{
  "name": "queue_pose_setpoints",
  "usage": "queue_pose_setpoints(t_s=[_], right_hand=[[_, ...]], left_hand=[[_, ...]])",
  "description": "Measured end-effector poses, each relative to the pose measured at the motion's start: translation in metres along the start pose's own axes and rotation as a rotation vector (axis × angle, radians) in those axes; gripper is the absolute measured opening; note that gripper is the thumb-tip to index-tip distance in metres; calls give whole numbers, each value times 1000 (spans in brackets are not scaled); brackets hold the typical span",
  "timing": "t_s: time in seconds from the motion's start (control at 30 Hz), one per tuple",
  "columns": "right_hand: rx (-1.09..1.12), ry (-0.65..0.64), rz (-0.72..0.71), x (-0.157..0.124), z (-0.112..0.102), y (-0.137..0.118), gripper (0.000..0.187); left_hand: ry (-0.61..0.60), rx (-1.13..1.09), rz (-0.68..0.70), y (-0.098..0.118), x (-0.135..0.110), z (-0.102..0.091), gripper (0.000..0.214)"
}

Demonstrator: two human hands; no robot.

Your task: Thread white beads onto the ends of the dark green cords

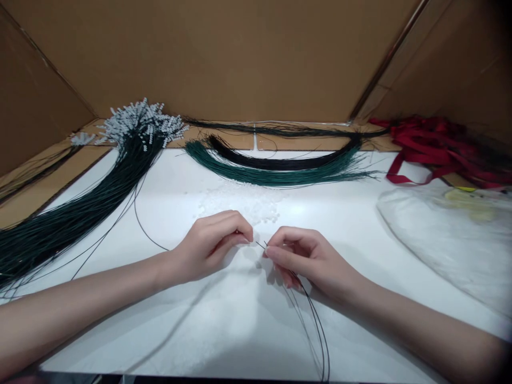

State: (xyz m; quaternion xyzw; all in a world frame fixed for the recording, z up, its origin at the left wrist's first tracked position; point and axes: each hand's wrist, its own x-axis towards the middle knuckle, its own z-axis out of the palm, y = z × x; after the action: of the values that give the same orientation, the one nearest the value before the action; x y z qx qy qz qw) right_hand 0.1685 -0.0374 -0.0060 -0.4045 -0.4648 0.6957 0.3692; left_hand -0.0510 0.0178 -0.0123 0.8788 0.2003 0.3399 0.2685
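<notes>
My right hand [304,258] pinches the tips of two thin dark cords [316,325] that trail back toward me over the white table [360,224]. My left hand [214,242] is closed in a pinch just left of the cord tips; what its fingertips hold is too small to make out. A scatter of small clear beads [244,202] lies on the table just beyond both hands. One loose dark cord [140,221] curves from the left bundle toward my left wrist.
A thick bundle of dark green cords with white beaded ends [136,128] fans along the left. Green and black cord bundles [280,168] curve across the back. Red ribbons [440,144] lie at the back right beside a clear plastic bag [448,240]. Cardboard walls [224,53] enclose the table.
</notes>
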Motion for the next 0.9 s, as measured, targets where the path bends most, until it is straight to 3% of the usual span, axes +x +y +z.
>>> queue_pose_setpoints(t_s=[0.17, 0.3, 0.6, 0.9], right_hand=[[-13, 35, -18, -2, 2, 2, 23], [-23, 56, -23, -3, 3, 2, 23], [-49, 13, -42, -3, 3, 2, 20], [-28, 35, -33, -2, 2, 3, 18]], left_hand=[[14, -124, -89, 9, -3, 4, 16], [108, -114, -55, 9, -5, 6, 20], [57, -75, -9, 10, -5, 6, 19], [107, -83, -5, 12, -7, 7, 22]])
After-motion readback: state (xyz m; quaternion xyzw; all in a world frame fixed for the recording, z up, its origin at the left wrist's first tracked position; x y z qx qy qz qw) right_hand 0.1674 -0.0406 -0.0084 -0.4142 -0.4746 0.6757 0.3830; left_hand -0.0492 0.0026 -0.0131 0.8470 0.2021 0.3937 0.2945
